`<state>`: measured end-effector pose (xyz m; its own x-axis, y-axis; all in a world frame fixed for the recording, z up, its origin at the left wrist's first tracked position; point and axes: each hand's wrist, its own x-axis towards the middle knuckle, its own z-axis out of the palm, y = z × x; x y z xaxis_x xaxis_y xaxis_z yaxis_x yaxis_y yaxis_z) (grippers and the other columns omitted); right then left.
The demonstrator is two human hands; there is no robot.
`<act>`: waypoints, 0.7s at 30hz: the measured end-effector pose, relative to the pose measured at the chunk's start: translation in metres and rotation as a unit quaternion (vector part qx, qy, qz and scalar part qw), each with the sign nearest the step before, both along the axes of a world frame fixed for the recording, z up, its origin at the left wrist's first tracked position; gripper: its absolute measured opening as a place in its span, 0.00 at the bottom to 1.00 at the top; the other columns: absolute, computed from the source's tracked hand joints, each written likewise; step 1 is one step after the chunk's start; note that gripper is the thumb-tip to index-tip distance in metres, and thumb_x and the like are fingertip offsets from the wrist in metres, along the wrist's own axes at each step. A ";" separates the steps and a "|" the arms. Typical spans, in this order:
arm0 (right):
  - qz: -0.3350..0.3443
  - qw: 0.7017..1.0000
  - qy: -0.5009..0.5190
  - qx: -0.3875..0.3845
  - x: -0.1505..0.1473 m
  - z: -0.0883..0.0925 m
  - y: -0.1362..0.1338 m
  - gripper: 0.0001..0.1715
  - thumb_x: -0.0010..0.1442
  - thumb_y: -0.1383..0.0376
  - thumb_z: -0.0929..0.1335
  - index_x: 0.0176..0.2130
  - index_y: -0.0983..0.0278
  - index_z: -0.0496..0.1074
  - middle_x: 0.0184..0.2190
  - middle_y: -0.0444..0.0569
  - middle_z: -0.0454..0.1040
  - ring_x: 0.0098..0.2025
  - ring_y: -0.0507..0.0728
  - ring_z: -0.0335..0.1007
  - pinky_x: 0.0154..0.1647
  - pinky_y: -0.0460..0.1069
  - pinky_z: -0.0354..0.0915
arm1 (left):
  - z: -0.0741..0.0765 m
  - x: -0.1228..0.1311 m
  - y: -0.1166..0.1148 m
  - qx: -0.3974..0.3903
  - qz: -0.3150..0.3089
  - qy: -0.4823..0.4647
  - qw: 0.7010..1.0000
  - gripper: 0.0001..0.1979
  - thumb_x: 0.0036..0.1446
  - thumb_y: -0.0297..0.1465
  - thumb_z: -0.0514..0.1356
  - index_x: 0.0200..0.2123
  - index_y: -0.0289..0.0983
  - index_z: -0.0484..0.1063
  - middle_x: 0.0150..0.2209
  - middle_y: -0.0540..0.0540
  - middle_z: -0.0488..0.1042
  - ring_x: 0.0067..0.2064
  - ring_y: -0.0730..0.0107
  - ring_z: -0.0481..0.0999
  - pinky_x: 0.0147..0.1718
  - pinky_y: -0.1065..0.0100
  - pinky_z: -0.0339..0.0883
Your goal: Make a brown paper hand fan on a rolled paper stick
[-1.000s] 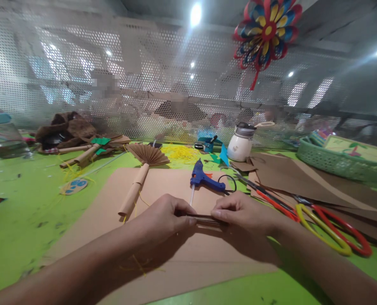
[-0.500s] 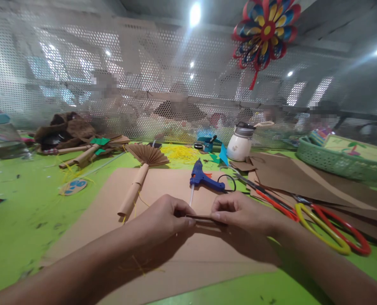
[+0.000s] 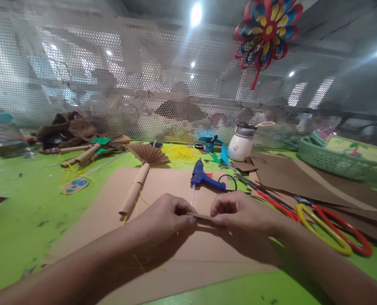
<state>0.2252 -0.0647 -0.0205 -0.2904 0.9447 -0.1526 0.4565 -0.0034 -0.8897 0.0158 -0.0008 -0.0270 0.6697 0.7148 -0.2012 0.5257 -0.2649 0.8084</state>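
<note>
A narrow folded strip of brown paper [image 3: 202,217] is pinched between both hands, above a large sheet of brown paper [image 3: 163,277]. My left hand [image 3: 172,214] grips its left end with thumb and fingers, while my right hand [image 3: 233,212] holds the right end the same way. Just beyond them lies a blue glue gun [image 3: 204,176] with a clear glue stick in its back. To the left rests a rolled paper tube [image 3: 134,189], with a pleated paper fan [image 3: 148,153] at its far end and yellow strands hanging from it.
Red-handled scissors [image 3: 279,206] and yellow-and-red scissors [image 3: 325,224] lie at right by brown sheets [image 3: 290,178]. Behind stand a white jar [image 3: 240,144], yellow shreds [image 3: 182,152] and a green basket [image 3: 334,156]. Paper rolls [image 3: 91,153] and a clear bottle [image 3: 6,131] are at left.
The strip has tilted slightly between my fingers, so more of its flat face shows. Both hands stay in nearly the same place.
</note>
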 end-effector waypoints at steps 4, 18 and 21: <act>0.009 1.000 -0.008 -0.002 0.001 0.000 0.000 0.05 0.53 0.66 0.69 0.29 0.66 0.71 0.22 0.43 0.70 0.24 0.49 0.64 0.25 0.44 0.60 | 0.003 0.000 -0.002 0.004 -0.007 -0.004 1.000 0.14 0.46 0.33 0.57 0.34 0.35 0.78 0.23 0.50 0.71 0.26 0.70 0.66 0.24 0.72 0.56; 0.020 1.000 -0.023 0.003 0.003 -0.002 0.002 0.06 0.54 0.64 0.69 0.29 0.66 0.72 0.23 0.44 0.72 0.25 0.50 0.65 0.27 0.45 0.62 | 0.005 0.002 -0.001 0.062 -0.032 0.008 0.998 0.14 0.51 0.35 0.55 0.31 0.34 0.77 0.26 0.49 0.73 0.31 0.68 0.68 0.30 0.71 0.59; 0.018 0.999 -0.033 0.009 0.004 -0.002 0.003 0.06 0.54 0.65 0.68 0.30 0.66 0.73 0.23 0.44 0.72 0.25 0.50 0.65 0.28 0.46 0.62 | 0.005 0.002 -0.001 0.062 -0.035 0.008 0.997 0.14 0.51 0.34 0.55 0.32 0.34 0.78 0.27 0.48 0.75 0.31 0.68 0.69 0.30 0.71 0.60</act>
